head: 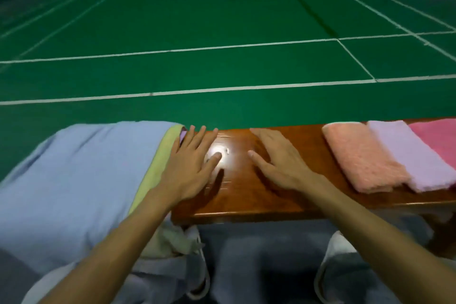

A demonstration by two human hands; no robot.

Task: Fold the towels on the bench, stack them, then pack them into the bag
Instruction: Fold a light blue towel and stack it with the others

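Wooden bench (246, 197), left hand (195, 163) flat, fingers spread, beside yellow towel (158, 163) under blue towel (81, 180), right hand (278, 163) open, fingers straight, over bare wood, peach towel (362, 155), lilac towel (414, 155), pink towel (439, 138) folded, overlapping, at right

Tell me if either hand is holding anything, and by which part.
Nothing is held: the left hand and the right hand are both spread flat over the wooden bench, fingers straight.

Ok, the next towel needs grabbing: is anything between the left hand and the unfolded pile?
Nothing visible. The left hand lies flat right at the edge of the yellow towel, which the blue towel mostly covers.
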